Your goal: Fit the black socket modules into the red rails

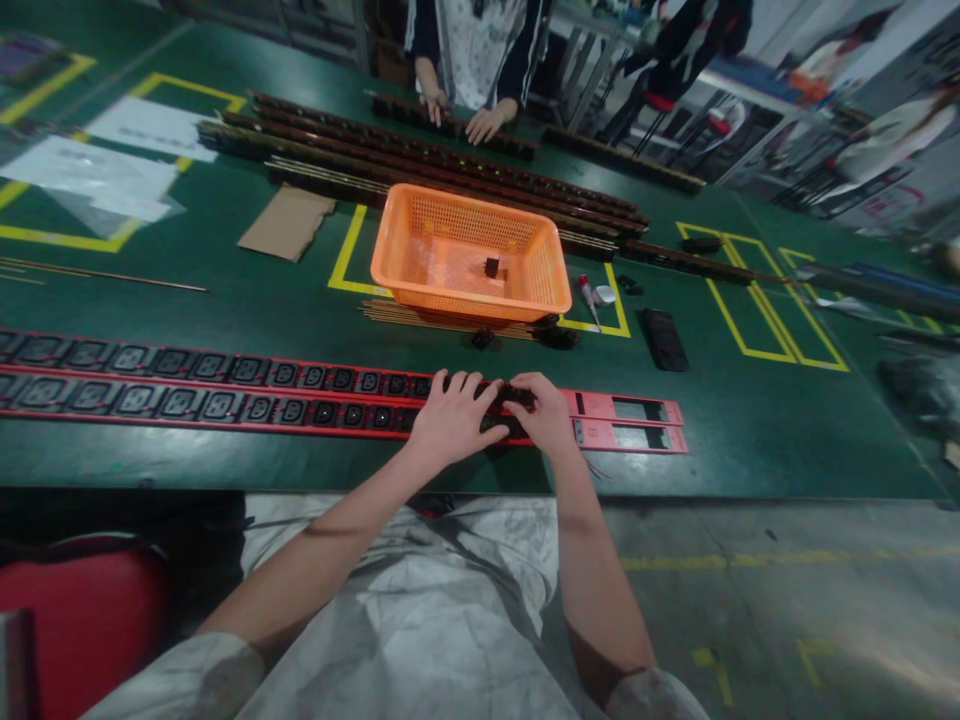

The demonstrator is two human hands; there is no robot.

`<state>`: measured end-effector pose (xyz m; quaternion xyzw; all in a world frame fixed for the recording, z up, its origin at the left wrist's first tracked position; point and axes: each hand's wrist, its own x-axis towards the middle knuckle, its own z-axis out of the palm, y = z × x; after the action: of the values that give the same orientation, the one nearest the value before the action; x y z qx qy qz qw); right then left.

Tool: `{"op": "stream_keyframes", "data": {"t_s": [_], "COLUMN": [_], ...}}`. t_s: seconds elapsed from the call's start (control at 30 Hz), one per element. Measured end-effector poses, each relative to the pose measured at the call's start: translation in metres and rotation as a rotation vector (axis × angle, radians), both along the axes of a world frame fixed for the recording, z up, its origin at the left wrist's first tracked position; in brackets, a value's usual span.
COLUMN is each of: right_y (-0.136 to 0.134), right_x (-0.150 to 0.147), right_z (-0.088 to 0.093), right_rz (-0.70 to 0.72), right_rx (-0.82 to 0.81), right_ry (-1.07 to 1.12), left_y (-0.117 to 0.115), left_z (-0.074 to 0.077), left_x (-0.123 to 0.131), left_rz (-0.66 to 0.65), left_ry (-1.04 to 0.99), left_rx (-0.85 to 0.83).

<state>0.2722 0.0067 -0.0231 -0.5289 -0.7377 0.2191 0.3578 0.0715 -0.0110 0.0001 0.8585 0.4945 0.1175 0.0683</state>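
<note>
Two long red power strips with black outlet sockets lie side by side along the table's near edge, a far strip (247,370) and a near strip (217,405). Across both, my left hand (452,418) lies palm down with its fingers spread. My right hand (549,418) bends its thumb and fingers around a black socket (517,397) at the far strip, close to the bare right ends. Part of that socket is hidden by my fingers. Thin wires (596,468) stick out from under the near strip beside my right wrist.
An orange basket (472,304) with a small black part (491,267) stands beyond the strips. Around it lie thin rods (442,318), a screwdriver (590,300), a dark phone-like slab (664,340) and cardboard (287,222). Across the table, a person's hands (486,124) touch dark strips.
</note>
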Motion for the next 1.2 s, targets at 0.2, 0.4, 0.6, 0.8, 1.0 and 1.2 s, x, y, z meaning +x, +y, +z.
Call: {"op": "stream_keyframes", "data": {"t_s": [0.2,0.4,0.6,0.8,1.0,1.2], "right_y": [0.0003,0.0031,0.0032,0.0018,0.0043,0.0031], "right_x": [0.0001,0.0008,0.0017,-0.0011,-0.0003,-0.001], "right_z": [0.0001,-0.0022,-0.0025,0.0016,0.002,0.0021], "right_rz": [0.01,0.05,0.05,0.066,0.075,0.072], "right_rx": [-0.047,-0.022,-0.018,-0.007,-0.038,-0.015], "right_ry": [0.023,0.056,0.042,0.037,0.025,0.034], "left_y": [0.0,0.0002,0.0,-0.0001,0.0001,-0.0006], "left_z": [0.0011,-0.0004,0.0005,0.003,0.0028,0.0033], "left_x": [-0.0001,0.0001,0.0008,0.0002,0.0004,0.0006], "left_rz": [-0.004,-0.001,-0.001,0.0,0.001,0.004], "left_ry": [0.001,0.012,0.015,0.017,0.027,0.029], "left_rx": [-0.013,-0.008,-0.006,-0.016,-0.021,-0.008]}}
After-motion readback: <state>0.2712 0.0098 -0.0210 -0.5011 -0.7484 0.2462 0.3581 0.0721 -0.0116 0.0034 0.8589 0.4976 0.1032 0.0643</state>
